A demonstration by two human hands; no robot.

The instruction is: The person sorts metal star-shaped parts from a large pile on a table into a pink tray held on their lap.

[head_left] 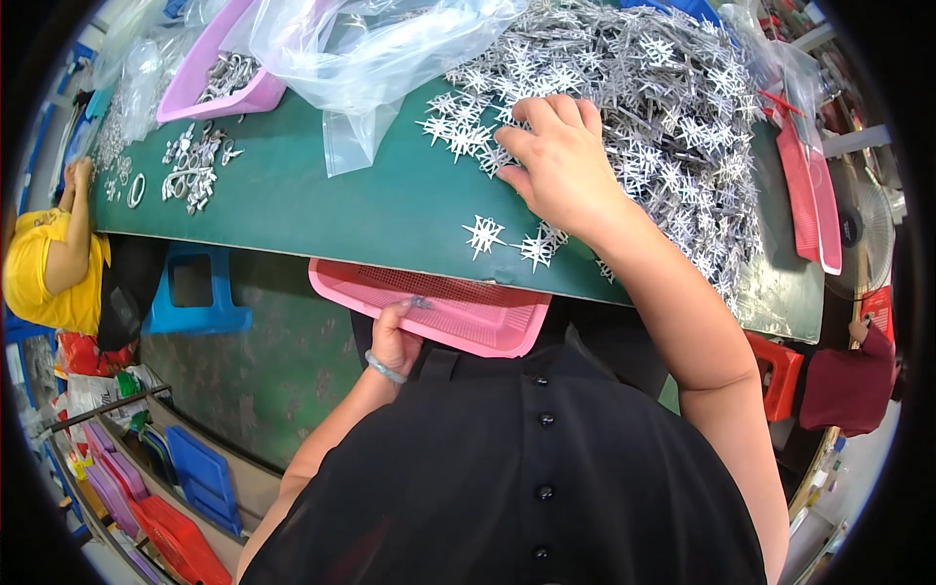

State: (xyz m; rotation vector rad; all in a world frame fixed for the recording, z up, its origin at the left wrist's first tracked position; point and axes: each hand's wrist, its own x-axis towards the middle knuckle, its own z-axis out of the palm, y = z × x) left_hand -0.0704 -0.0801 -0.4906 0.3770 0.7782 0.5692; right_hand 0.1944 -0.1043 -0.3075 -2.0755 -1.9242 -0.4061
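Left hand (392, 341) pinches a small grey piece (421, 302) over the pink basket (468, 330), which sits partly under the counter (322, 210) edge. Right hand (565, 171) is on the near-left side of the star heap (673, 136), fingers bent; can't tell if they grip a star. Left to right: person in yellow (58, 268), blue stool (200, 318), loose silver links (193, 175), lilac bin (261, 95) with metal parts, clear plastic bag (351, 63), loose stars (483, 237) near the counter edge, then the heap, red-pink basket (811, 195), fan (868, 234).
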